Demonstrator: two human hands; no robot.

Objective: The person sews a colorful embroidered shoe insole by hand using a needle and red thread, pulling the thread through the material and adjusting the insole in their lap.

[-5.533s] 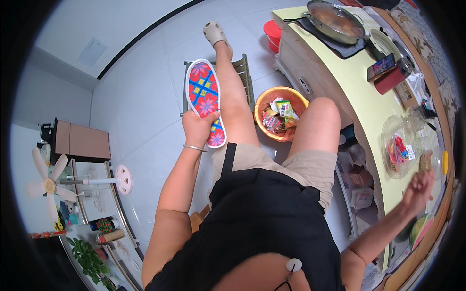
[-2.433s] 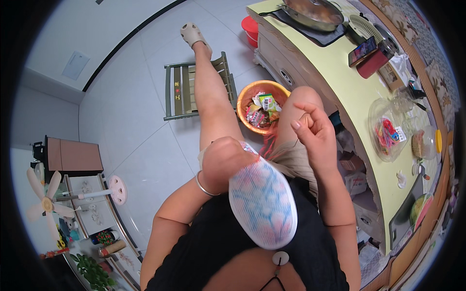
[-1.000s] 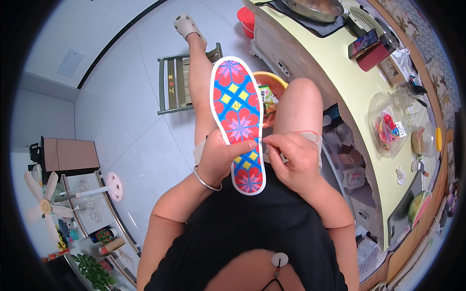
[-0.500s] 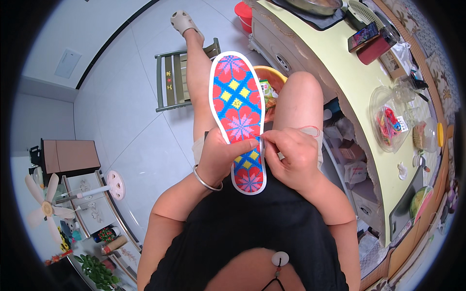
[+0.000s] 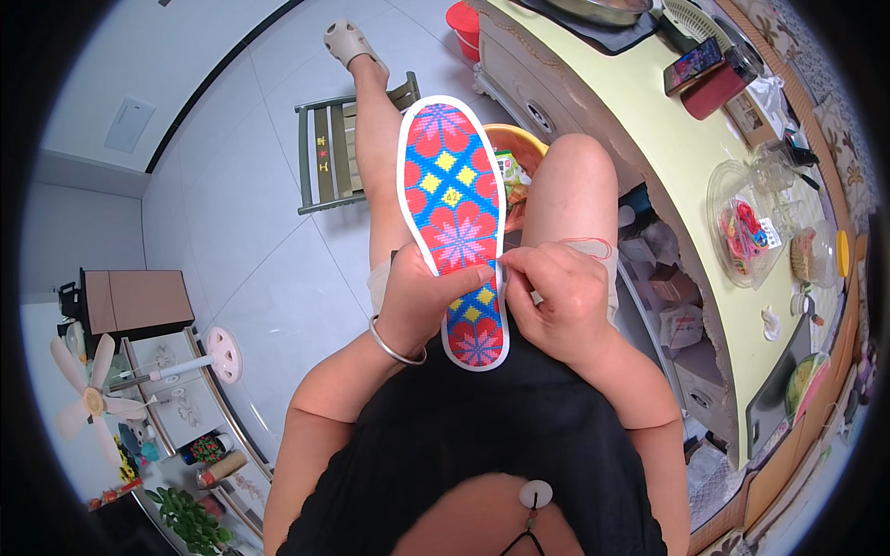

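Observation:
An embroidered insole [image 5: 456, 208] with a white rim and red, blue, pink and yellow flower and diamond patterns is held lengthwise above my lap. My left hand [image 5: 419, 295] grips its narrow middle from the left, thumb lying across the patterned face and fingers hidden beneath. At the right edge of the insole, my right hand [image 5: 562, 298] is closed in a pinch, its fingertips against the rim by my left thumb. Whatever sits in that pinch is too small to make out. A loop of thin red thread [image 5: 593, 245] shows behind my right hand, over my thigh.
A yellow-green counter [image 5: 640, 120] curves along the right, bearing a clear tray of coloured threads [image 5: 744, 232], a phone [image 5: 693, 65] and a dark red flask [image 5: 718, 88]. Ahead are a folding stool [image 5: 324, 153], an orange basin [image 5: 519, 139] and a red bucket [image 5: 464, 28]. A fan [image 5: 93, 400] stands left.
Almost nothing differs. Both hands keep their hold at the same place on the insole; the view and the red thread loop have shifted very slightly.

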